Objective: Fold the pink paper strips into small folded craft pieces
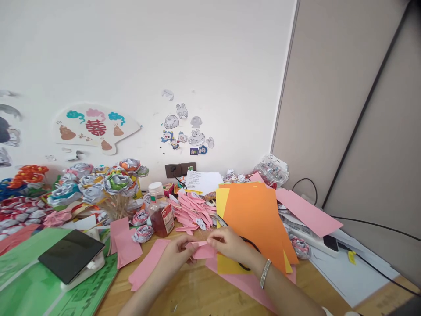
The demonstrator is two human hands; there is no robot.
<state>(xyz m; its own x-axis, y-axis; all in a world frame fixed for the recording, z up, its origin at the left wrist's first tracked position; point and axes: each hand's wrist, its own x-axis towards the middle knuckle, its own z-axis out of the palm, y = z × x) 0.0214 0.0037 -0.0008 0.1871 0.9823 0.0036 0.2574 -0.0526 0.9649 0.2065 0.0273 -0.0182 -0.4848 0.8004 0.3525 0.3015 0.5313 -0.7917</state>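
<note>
A small pink paper piece [204, 250] is stretched between my two hands above the wooden table. My left hand [179, 253] pinches its left end. My right hand [226, 242], with a silver bracelet at the wrist, pinches the upper right end. Under my right hand lie black-handled scissors [244, 266], partly hidden, on orange and yellow paper sheets [253, 215]. Left of my left hand is a pink paper strip [149, 261]. A pile of folded pink paper pieces [194, 208] sits just beyond my hands.
A bottle of reddish-brown liquid [161, 219] stands behind my left hand. Paper flowers on sticks [115, 184] fill the back left. A tablet on a stand [72, 254] rests on a green mat [19, 281]. At right are a power strip [309, 235], cables and white sheets [348, 276].
</note>
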